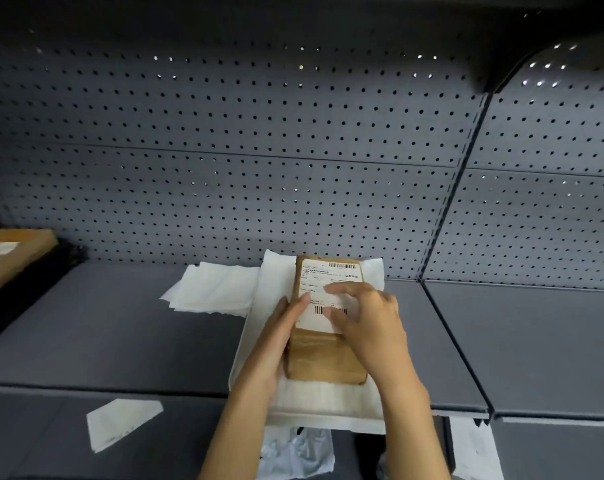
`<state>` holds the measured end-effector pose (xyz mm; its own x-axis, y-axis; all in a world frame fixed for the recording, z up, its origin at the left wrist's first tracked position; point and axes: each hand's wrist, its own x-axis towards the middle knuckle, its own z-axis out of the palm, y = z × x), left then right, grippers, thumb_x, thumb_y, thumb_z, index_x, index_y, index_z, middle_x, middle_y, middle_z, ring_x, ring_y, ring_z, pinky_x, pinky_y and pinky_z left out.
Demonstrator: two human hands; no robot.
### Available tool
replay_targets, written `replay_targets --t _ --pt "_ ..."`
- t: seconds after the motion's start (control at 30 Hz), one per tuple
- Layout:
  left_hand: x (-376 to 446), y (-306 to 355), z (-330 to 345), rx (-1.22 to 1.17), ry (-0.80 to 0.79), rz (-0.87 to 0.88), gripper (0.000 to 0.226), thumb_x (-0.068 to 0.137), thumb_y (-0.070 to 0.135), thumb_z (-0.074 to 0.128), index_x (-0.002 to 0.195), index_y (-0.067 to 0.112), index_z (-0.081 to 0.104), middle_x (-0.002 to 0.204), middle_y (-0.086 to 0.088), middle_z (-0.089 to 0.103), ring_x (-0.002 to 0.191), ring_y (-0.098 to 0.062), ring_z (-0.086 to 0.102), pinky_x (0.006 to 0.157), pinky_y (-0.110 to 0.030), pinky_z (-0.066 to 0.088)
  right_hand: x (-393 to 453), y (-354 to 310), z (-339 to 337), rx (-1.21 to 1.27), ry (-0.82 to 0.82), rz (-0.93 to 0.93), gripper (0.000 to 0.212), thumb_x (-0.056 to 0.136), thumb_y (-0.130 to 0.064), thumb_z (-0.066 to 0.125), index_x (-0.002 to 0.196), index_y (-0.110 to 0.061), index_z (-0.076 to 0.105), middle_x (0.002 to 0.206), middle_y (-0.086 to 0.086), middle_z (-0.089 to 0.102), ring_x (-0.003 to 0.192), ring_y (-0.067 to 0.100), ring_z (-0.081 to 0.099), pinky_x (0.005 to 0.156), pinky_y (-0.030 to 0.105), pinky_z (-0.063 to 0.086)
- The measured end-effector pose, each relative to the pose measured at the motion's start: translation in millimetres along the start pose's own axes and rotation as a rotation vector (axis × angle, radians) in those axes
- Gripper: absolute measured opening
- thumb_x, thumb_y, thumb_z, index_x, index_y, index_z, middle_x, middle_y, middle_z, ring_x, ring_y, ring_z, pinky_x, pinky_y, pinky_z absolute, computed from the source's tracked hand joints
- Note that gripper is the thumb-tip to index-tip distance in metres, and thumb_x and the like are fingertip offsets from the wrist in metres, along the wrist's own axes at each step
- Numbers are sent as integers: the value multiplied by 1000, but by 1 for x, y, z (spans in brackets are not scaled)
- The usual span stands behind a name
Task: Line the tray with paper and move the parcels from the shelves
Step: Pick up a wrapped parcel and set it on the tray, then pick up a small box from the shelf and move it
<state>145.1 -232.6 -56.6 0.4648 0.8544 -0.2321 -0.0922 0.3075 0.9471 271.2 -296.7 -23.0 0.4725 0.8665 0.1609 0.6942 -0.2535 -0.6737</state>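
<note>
- A brown box (14, 258) with a white label is seen at the far left edge of the shelf (120, 334), partly cut off by the picture.
- A white slip of paper (120, 422) is seen lower down on the left, below the front edge of the shelf.
- A pile of white paper sheets (212, 289) is laid flat on the shelf, near the back wall with holes (224, 150), just beside the left side of the tray.
- A white tray (241, 344) is set at the front edge of the shelf, and it is lined with white paper (276, 275) that sticks up at the back corners.
- A brown parcel (323, 358) is laid flat in the tray on the paper, and a white label (319, 289) with bar codes is stuck on its top.
- The left hand (276, 344) is pressed flat against the left side of the parcel, with the fingers straight and the thumb on the top edge.
- The right hand (366, 320) is rested on top of the parcel, with loose fingers touching the label; nothing is gripped.
- A crumpled clear bag (293, 452) is seen under the front edge of the tray.
- Another white sheet (473, 448) is seen at the lower right, below the shelf edge.
- A dark post (456, 188) is seen between the two back panels on the right.
</note>
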Motion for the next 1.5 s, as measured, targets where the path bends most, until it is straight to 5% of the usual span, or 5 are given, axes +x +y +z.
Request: replay_targets --t 0.13,0.27,0.67,1.03,1.5 --pt "-11 3 -7 61 75 127 79 98 42 61 162 33 16 159 14 33 134 1 37 101 -21 33 -1 -2 7 -29 90 -42 30 94 -24 69 123 -31 69 133 -11 64 129 23 44 95 33 41" --pt "-17 14 -29 194 120 316 50 101 29 60 149 34 46 150 16 48 120 14 51 90 -1 42 0 -24 23 49 254 -184 22 95 -20 64 115 -25 73 125 -6 68 123 27 54 101 42 44" --pt "-66 54 -165 269 393 681 10 94 5 68 95 11 75 92 -2 78 91 -22 74 81 -26 58 -34 -154 104 482 204 -273 56 107 -33 46 60 -3 47 52 3 47 49 8 36 55 30 30" --pt "-110 118 -359 375 422 825 11 96 8 66 97 16 74 94 8 75 95 -9 70 84 -22 54 -61 -317 227 671 154 -346 56 108 -38 37 60 -11 27 53 3 31 55 18 29 54 51 33" --pt "-69 93 -507 577 595 579 47 102 0 50 144 21 55 150 1 51 134 -6 44 98 6 30 -33 -357 344 534 -230 -217 25 109 -16 38 120 -28 58 107 -17 64 92 -14 58 71 4 42"
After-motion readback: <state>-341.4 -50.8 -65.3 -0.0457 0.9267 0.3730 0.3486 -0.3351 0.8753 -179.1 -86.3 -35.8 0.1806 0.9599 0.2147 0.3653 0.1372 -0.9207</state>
